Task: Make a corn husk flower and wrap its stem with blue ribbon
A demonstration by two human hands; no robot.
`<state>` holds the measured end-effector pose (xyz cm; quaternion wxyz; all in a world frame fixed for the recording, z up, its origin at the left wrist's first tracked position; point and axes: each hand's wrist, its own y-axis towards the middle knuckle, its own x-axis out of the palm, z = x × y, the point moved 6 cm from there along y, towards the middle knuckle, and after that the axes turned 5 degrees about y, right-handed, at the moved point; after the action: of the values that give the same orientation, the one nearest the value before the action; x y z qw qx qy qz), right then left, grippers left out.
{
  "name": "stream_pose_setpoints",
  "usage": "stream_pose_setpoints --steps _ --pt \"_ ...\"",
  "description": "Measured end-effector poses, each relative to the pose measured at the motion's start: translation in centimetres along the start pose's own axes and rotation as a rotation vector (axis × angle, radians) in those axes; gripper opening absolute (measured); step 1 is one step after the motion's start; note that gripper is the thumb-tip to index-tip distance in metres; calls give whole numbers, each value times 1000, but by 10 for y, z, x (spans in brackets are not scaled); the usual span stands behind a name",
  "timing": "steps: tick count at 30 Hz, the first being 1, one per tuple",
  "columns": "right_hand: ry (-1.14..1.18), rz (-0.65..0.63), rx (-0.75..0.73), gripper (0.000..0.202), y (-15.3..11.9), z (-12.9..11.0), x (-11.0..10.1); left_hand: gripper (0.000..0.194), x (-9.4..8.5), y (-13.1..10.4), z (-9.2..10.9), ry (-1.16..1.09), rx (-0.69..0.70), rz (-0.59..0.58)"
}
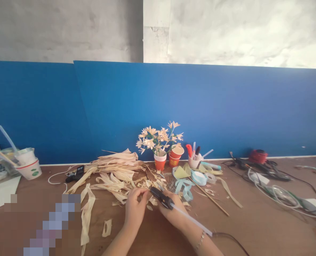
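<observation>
Our right hand [173, 209] is gripping the black glue gun [161, 197], which is slanting lengthwise, tip just beside our left hand [135, 204]. We are pinching those left fingertips together, on what we cannot tell.

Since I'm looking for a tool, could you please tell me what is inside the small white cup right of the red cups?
Rising from the white cup are a red item, a black item and pale sticks; the cup's wall hides their lower ends and anything deeper.
</observation>
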<state>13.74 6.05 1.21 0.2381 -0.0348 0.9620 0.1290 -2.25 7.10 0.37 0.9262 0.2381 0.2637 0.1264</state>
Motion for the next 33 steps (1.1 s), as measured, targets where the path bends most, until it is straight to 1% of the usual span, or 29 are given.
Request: stream_pose_setpoints --steps 7,10,12,14,16,17,18,19,20,21,22,23,24,25,26,28,29,30,31,33 --pt "21 11 -32 11 -1 -4 -5 19 -3 1 1 5 29 21" --pt "35 -53 -85 11 -3 -13 -5 21 -4 1 1 29 26 24" --pt "69 -91 -148 11 -4 -21 -6 23 -3 1 2 57 37 -3" --pt "81 -68 -175 15 -3 -23 -11 23 0 1 4 92 63 -58" --pt "-1 31 -110 18 -1 -16 -21 22 3 1 6 113 84 -93" --pt "-80 83 -57 17 0 -12 -26 21 3 1 6 111 82 -87" --pt "-170 113 -9 15 -1 -8 -31 20 2 2 5 101 73 -68" --pt "-249 104 18 11 -1 -7 -33 20 0 2 4 88 59 -42" --pt "-282 36 17 8 -2 -8 -32 19 -1 3 2 74 41 -15" --pt "-254 -66 1 7 -3 -11 -28 19 -2 4 0 60 24 7" --pt "-172 -166 -11 6 -4 -15 -25 19 -3 4 -2 49 9 21" --pt "-65 -221 1 9 -4 -19 -25 19 -3 5 -4 42 -2 27" --pt "21 -213 34 13 -3 -22 -30 20 -3 5 -5 36 -9 28" --pt "49 -126 80 17 -1 -22 -40 21 -3 5 -5 30 -11 27" --pt "-7 -20 120 17 1 -21 -54 21 -3 5 -5 26 -9 28" --pt "-309 168 199 12 3 -13 -85 22 -2 4 -5 19 -1 33" --pt "-490 204 277 15 1 -5 -99 23 -2 3 -4 16 3 36" --pt "-629 200 361 19 -2 7 -110 23 -2 3 -3 13 6 38" --pt "-710 153 429 22 -6 20 -119 24 -2 3 -3 10 7 37" --pt "-785 78 503 29 -15 45 -131 24 -1 3 -2 5 9 30"
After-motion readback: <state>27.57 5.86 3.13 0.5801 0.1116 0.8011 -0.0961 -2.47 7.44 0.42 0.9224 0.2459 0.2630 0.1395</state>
